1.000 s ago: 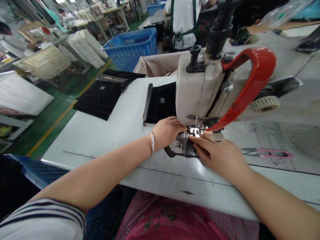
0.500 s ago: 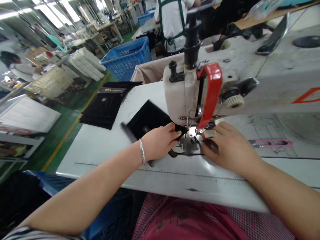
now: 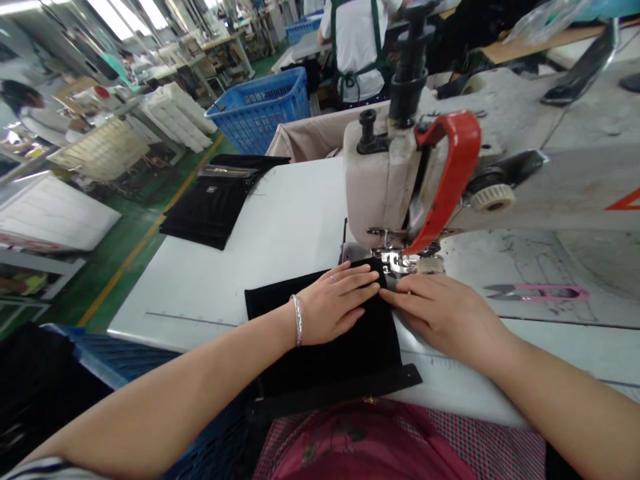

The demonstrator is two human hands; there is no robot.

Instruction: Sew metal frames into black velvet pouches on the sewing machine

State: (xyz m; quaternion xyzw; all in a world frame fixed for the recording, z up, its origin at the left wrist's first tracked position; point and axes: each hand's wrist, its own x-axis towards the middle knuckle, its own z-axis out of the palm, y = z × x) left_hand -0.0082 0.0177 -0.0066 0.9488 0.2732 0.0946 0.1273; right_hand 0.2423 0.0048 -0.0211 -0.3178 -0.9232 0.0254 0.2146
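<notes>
A black fabric piece (image 3: 330, 353) lies on the white sewing table, its far right corner at the presser foot (image 3: 400, 261) of the sewing machine (image 3: 380, 180). My left hand (image 3: 340, 300), with a bracelet at the wrist, rests flat on the fabric with its fingers stretched out. On the fabric's right edge, just in front of the presser foot, are the fingertips of my right hand (image 3: 435, 310); its fingers are close together. Pink-handled thread snips (image 3: 545, 292) lie on the machine bed to the right.
A stack of black pieces (image 3: 207, 207) lies at the table's far left. Behind the table are a blue crate (image 3: 260, 110) and a cloth-lined bin (image 3: 310, 137). A person in a green apron (image 3: 355, 50) stands beyond. Another blue crate (image 3: 105, 360) is below left.
The black fabric has turned and moved toward my body. My left hand has spread out flat on it, and my right hand has shifted to its edge.
</notes>
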